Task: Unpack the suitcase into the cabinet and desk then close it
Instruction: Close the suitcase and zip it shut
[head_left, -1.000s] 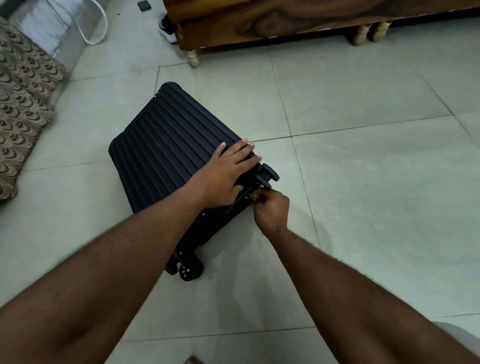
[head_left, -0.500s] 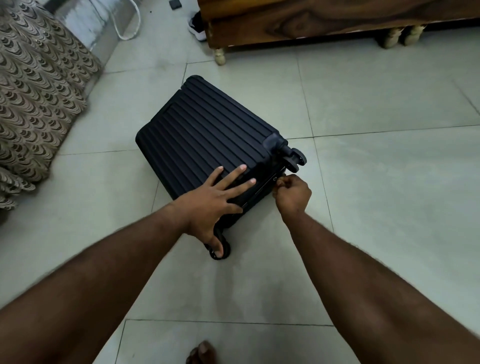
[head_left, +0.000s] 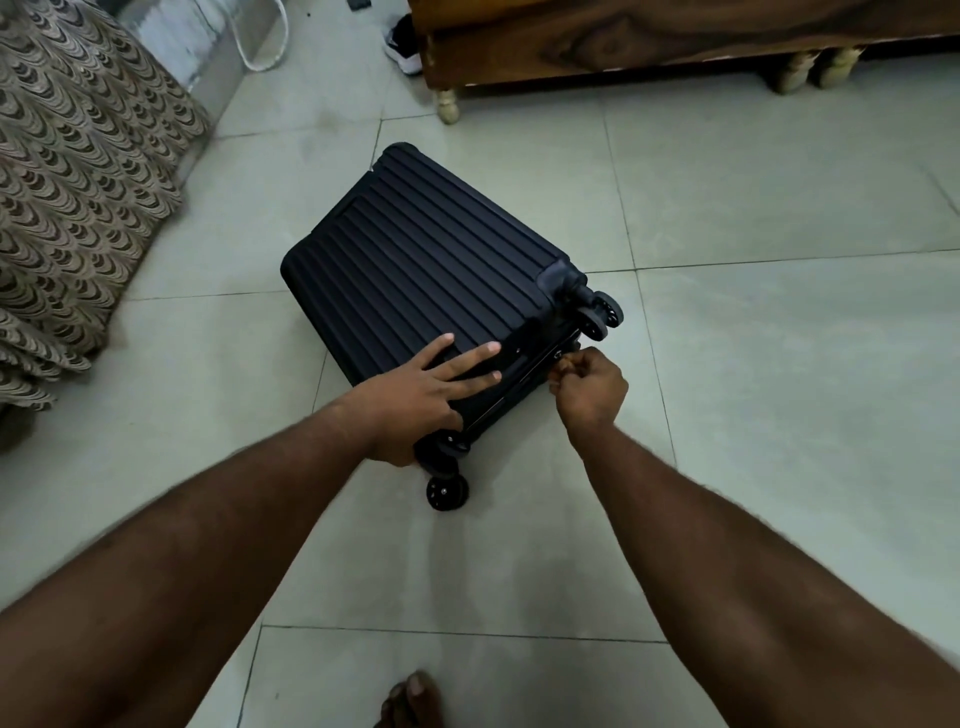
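Poking in at bottom edge: bare toes (head_left: 410, 699), cut off. Left hand (head_left: 415, 395) lies flat, fingers spread, on the closed dark ribbed suitcase (head_left: 421, 260), which rests on the pale tiled floor (head_left: 779, 389). Right hand (head_left: 592, 384) pinches something small at the zip seam; too small to identify. Beyond: patterned fabric (head_left: 78, 182) left, wooden furniture (head_left: 649, 41) cropped at top.

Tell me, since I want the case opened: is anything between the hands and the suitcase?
Nothing visible. The left hand lies flat on the suitcase lid, and the right hand pinches something small at the zipper line on the side, presumably the pull.
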